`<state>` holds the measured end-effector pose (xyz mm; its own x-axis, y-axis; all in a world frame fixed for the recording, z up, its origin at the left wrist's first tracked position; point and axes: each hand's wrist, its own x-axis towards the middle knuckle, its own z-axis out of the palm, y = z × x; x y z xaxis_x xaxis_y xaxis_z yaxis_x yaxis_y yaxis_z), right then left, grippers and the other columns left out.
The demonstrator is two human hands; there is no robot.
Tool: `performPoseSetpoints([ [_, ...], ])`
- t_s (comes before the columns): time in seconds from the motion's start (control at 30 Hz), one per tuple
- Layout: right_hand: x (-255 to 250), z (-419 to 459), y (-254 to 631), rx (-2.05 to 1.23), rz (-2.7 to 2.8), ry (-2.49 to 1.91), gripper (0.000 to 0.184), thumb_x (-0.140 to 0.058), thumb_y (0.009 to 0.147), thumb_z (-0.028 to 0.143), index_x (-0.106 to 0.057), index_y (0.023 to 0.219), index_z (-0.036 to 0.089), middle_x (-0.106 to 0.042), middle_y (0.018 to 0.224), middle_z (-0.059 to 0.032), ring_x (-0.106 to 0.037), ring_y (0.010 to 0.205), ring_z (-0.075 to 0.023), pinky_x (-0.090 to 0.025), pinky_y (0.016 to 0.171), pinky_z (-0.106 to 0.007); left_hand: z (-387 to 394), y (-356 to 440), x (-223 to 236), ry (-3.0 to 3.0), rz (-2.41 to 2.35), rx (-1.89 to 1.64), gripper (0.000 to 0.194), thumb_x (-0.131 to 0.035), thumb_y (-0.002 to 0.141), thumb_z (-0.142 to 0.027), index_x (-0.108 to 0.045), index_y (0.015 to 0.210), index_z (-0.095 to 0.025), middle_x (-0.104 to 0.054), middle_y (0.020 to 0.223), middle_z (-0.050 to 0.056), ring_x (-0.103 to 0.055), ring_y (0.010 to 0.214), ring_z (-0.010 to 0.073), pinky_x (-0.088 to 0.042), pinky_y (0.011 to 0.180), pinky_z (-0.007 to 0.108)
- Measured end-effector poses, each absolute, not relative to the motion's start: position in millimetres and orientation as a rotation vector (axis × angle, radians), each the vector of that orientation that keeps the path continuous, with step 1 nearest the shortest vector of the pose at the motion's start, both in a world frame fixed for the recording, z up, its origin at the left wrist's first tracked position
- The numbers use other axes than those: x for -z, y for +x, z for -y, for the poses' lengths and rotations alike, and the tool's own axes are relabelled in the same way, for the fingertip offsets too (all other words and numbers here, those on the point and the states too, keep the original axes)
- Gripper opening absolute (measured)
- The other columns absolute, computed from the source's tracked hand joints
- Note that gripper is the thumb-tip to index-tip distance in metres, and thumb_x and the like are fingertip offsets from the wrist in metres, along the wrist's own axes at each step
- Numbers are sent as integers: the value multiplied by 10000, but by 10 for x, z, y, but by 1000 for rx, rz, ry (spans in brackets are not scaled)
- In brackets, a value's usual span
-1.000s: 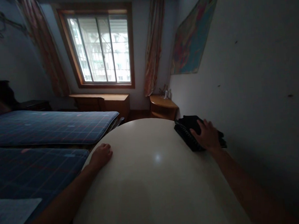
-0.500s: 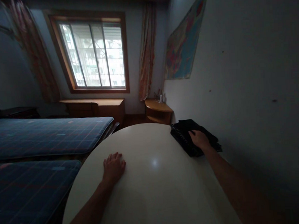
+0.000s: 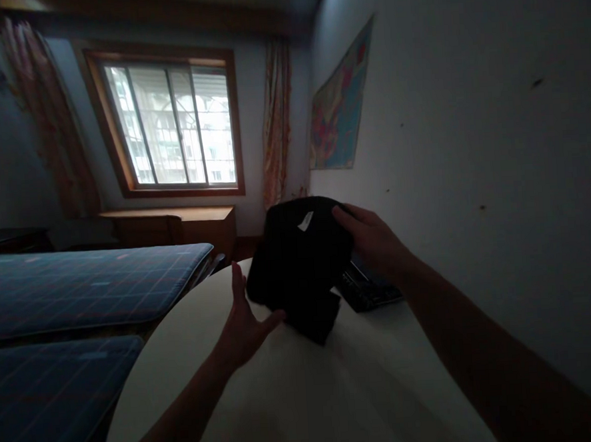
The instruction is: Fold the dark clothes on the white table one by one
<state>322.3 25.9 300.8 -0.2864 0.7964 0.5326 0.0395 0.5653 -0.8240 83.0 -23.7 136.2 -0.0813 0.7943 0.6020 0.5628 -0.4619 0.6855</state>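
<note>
A folded black garment with a small white label is held up over the pale round table. My right hand grips its upper right side, thumb on the near face, the other fingers mostly hidden behind. Close to the lower left edge, my left hand is open, thumb and fingers spread apart. Its thumb tip overlaps the cloth; whether it touches I cannot tell. Behind my right hand, more dark folded cloth lies on the table, partly covered from view.
Two mattresses with blue plaid covers lie to the left of the table. A wooden desk stands under the window. The wall on the right carries a map and runs close along the table.
My right hand has lifted the black garment off the dark pile and brought it left over the table. My left hand has risen from the tabletop towards it, fingers spread.
</note>
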Motion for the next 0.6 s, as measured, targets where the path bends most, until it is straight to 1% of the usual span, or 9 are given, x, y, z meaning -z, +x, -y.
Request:
performPoseSetpoints([
  [0.03, -3065, -199, 3147, -915, 1742, -650, 430, -619, 872, 562, -693, 1110, 211, -720, 905, -29, -655, 813, -183, -535, 793, -334, 290, 902, -1521, 1918, -1446, -1580, 1215, -751, 735, -526, 91, 1566, -246, -177, 1633, 165, -278, 1468, 338, -334, 1148, 514],
  [0.07, -3098, -159, 3081, -943, 1782, -622, 416, -621, 876, 556, -692, 1118, 225, -718, 916, -25, -653, 833, -183, -535, 808, -341, 336, 956, -1660, 1858, -1415, -1612, 1176, -756, 726, -508, 15, 1570, -235, -303, 1588, 159, -344, 1438, 331, -339, 1150, 499],
  [0.17, -3073, -168, 2961, -958, 1902, -632, 396, -604, 893, 548, -685, 1142, 250, -714, 939, -18, -644, 876, -183, -536, 816, -344, 426, 1012, -1910, 1646, -1447, -1654, 823, -686, 766, -504, -376, 1460, -190, -613, 1334, 131, -553, 1263, 337, -439, 1067, 481],
  [0.2, -3029, -214, 2955, -953, 1937, -666, 400, -592, 901, 550, -681, 1150, 250, -713, 943, -21, -643, 871, -181, -537, 798, -339, 440, 998, -1933, 1606, -1455, -1627, 710, -662, 776, -515, -486, 1377, -179, -667, 1250, 119, -599, 1199, 340, -472, 1027, 476],
  [0.27, -2894, -370, 3002, -973, 2023, -775, 428, -521, 937, 566, -676, 1161, 237, -715, 964, -41, -650, 847, -177, -540, 748, -327, 452, 930, -1895, 1590, -1456, -1554, 575, -639, 777, -533, -612, 1226, -173, -718, 1152, 97, -644, 1119, 340, -508, 977, 463],
  [0.37, -2566, -717, 3229, -863, 2147, -1069, 488, -356, 1011, 526, -676, 1161, 190, -720, 1080, -105, -675, 894, -195, -535, 745, -318, 472, 753, -1679, 1612, -1536, -1473, 500, -636, 759, -521, -669, 1131, -190, -738, 1123, 75, -658, 1094, 333, -519, 963, 448],
  [0.47, -2109, -1046, 3569, -67, 2087, -1635, 339, -466, 988, 387, -675, 1185, 207, -703, 1184, -108, -648, 1070, -210, -475, 902, -298, 563, 528, -1390, 1711, -1587, -1180, 431, -630, 754, -466, -690, 1100, -216, -755, 1078, 60, -680, 1041, 326, -539, 919, 436],
  [0.53, -1779, -1188, 3781, 33, 1973, -1810, 395, -514, 954, 316, -620, 1281, 121, -646, 1273, -197, -603, 1173, -275, -446, 963, -360, 669, 359, -1236, 1836, -1545, -927, 346, -621, 769, -406, -707, 1056, -233, -759, 1059, 49, -687, 1014, 308, -537, 910, 411],
  [0.6, -1481, -1281, 3942, 69, 1879, -1975, 430, -555, 919, 338, -643, 1249, 77, -681, 1186, -226, -649, 1087, -310, -477, 901, -386, 783, 166, -1156, 1910, -1513, -769, 298, -587, 811, -372, -711, 1046, -237, -753, 1077, 46, -681, 1027, 285, -522, 930, 383],
])
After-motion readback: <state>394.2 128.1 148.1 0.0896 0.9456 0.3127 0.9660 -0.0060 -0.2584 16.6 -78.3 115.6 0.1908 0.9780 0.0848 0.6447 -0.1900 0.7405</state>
